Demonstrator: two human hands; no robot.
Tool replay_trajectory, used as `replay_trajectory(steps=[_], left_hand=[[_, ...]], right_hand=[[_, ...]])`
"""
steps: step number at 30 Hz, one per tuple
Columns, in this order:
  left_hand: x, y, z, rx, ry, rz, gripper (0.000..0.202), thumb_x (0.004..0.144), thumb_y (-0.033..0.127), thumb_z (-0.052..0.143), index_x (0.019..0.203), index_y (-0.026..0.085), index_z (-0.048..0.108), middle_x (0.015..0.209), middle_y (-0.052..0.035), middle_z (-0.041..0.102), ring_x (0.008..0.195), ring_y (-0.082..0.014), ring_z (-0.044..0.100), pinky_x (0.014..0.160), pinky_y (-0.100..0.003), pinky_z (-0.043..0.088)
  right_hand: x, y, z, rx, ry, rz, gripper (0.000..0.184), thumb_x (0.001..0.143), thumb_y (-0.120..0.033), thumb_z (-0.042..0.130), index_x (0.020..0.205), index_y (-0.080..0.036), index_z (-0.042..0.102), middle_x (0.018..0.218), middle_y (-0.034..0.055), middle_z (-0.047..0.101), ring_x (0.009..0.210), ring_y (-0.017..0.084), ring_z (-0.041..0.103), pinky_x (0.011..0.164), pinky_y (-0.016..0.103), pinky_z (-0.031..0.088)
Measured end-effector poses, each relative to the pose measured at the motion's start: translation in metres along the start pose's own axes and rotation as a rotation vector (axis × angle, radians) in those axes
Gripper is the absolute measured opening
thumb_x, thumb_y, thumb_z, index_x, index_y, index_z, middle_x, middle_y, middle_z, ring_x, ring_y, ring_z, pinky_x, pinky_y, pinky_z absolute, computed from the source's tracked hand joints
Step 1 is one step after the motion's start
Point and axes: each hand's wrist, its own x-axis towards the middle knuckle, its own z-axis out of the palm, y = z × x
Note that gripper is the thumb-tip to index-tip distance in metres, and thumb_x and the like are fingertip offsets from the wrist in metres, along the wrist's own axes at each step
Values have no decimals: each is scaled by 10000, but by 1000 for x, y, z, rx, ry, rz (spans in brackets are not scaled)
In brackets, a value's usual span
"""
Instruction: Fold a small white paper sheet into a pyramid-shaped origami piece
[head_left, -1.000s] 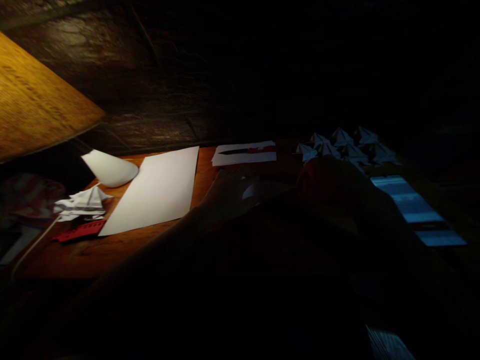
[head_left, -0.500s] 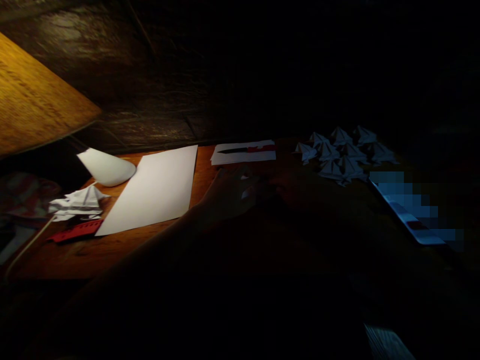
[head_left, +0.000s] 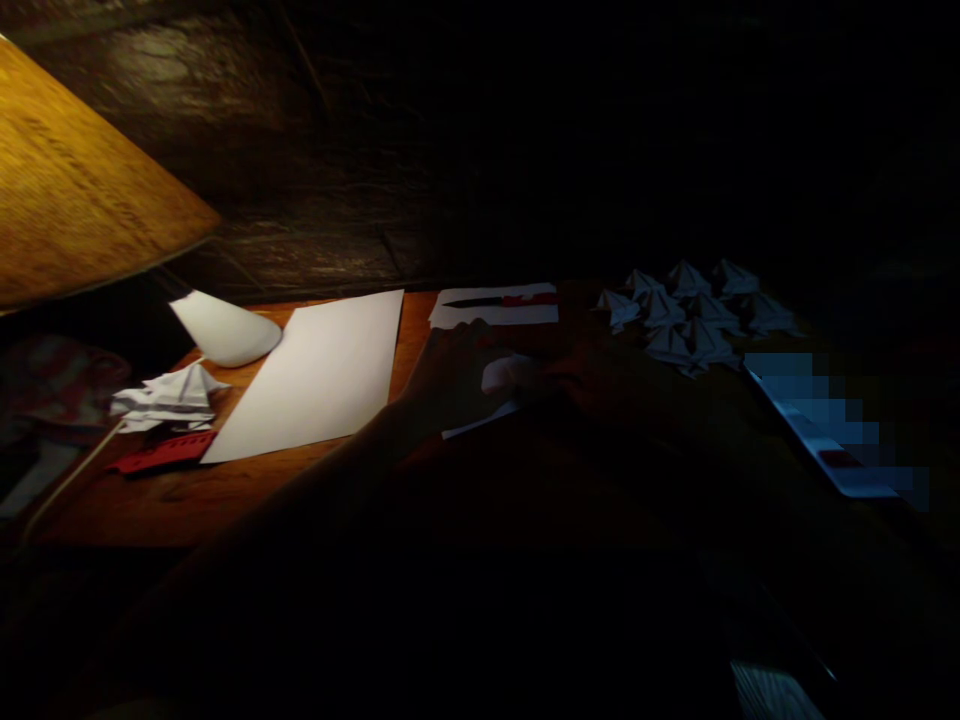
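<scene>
Between my two hands at the middle of the table is a piece of white paper [head_left: 504, 375], partly folded and mostly in shadow. My left hand [head_left: 454, 370] is curled over its left side, fingers bent onto it. On the right side my right hand [head_left: 592, 375] pinches the paper, though darkness hides most of its fingers. Just beyond my hands, a knife [head_left: 499, 300] with a black blade and red handle rests on a small stack of white paper [head_left: 450, 318].
Left of my arm lies a white sheet [head_left: 322, 370]; beside it are a lamp's white base [head_left: 225, 330], a crumpled folded paper [head_left: 176, 395] and a red comb-like strip [head_left: 161, 453]. Several folded paper shapes [head_left: 690, 315] stand at the right, near a lit screen [head_left: 817, 430].
More of the paper between my hands now shows, with a lower edge out below my left hand. The whole view has shifted slightly.
</scene>
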Motion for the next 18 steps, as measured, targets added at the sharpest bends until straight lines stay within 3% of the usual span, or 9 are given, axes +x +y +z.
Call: replay_trajectory(steps=[11, 18], left_hand=[[0, -9, 4, 33, 28, 25, 521, 903, 613, 638, 1248, 230, 716, 1304, -128, 603, 1178, -349, 587, 1023, -536, 419], [2, -16, 6, -38, -17, 45, 467, 940, 547, 599, 1211, 178, 692, 1234, -133, 635, 1111, -325, 622, 1003, -517, 455]], right_hand=[[1, 2, -1, 19, -2, 7, 345, 969, -249, 528, 1148, -197, 818, 1013, 127, 794, 851, 245, 701, 688, 336, 410], [6, 20, 13, 29, 156, -38, 308, 935, -395, 667, 1164, -222, 777, 1135, 118, 773, 1017, 293, 691, 771, 358, 456]])
